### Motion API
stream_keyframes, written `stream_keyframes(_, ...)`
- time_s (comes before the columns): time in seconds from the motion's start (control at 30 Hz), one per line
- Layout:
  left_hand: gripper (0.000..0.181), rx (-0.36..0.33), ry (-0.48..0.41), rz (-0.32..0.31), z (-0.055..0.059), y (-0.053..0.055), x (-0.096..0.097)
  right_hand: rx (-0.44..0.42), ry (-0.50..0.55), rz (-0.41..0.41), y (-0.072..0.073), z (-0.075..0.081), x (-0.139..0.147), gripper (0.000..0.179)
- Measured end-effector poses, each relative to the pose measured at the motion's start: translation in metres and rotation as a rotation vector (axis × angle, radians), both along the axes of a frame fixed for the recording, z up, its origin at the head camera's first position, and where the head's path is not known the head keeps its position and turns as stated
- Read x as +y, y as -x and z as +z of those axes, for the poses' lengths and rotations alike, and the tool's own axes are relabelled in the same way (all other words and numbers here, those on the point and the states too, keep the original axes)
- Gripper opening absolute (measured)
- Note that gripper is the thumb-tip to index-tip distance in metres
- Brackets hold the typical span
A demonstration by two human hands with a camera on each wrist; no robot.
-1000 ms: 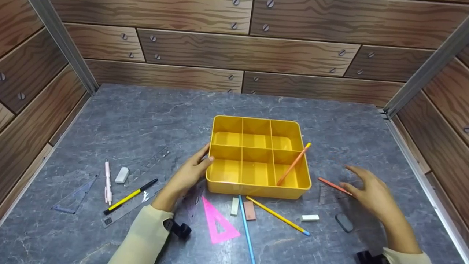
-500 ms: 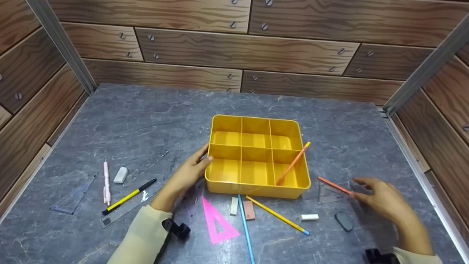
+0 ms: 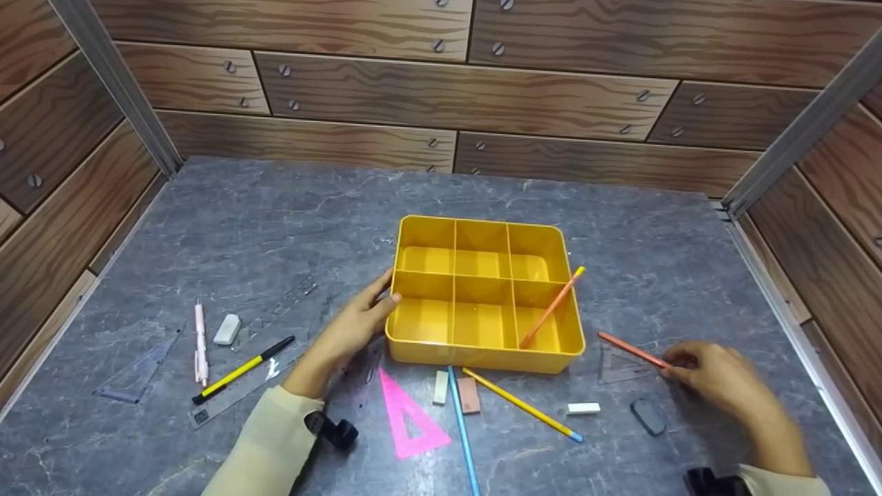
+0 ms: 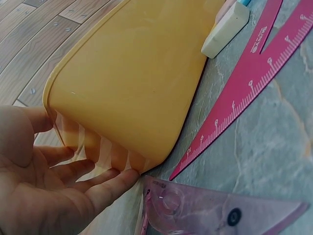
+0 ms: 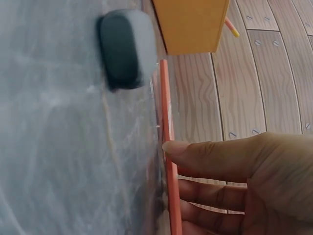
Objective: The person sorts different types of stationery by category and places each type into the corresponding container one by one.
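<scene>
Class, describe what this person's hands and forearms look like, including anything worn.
The left hand and right hand are ungloved. A plain cream left sleeve and matching right sleeve show, with a small black device near each wrist.

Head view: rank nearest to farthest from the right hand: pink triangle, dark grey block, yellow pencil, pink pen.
1. Dark grey block, just left of the right hand.
2. Yellow pencil, before the box.
3. Pink triangle, left of pencil.
4. Pink pen, far left.
</scene>
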State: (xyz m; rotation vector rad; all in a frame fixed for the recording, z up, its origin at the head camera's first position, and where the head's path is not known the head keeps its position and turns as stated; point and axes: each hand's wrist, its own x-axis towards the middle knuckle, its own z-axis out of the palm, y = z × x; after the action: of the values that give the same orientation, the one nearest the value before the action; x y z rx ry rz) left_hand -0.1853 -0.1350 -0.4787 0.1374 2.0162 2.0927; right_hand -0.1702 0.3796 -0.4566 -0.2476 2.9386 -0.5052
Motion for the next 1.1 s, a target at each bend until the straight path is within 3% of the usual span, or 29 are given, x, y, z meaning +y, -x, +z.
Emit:
stream_keyframes(0.27,0.062,-0.009,-0.019,-0.021,0.0026,-0.0002,-0.0009,-0.01,0.006,0.001,-0.0002,-0.0016,0.0012,0.013)
stream_keyframes(0.57,0.06,0.016,-0.007,-0.028,0.0007,0.0,-0.0003,-0.027,-0.025,-0.01,-0.0019,-0.0018,0.0005,0.01)
stream_keyframes(1.1,0.061,0.023,-0.013,-0.027,-0.0005,0.001,-0.0001,0.039,-0.041,0.001,-0.0034,0.0008,-0.0003,0.01)
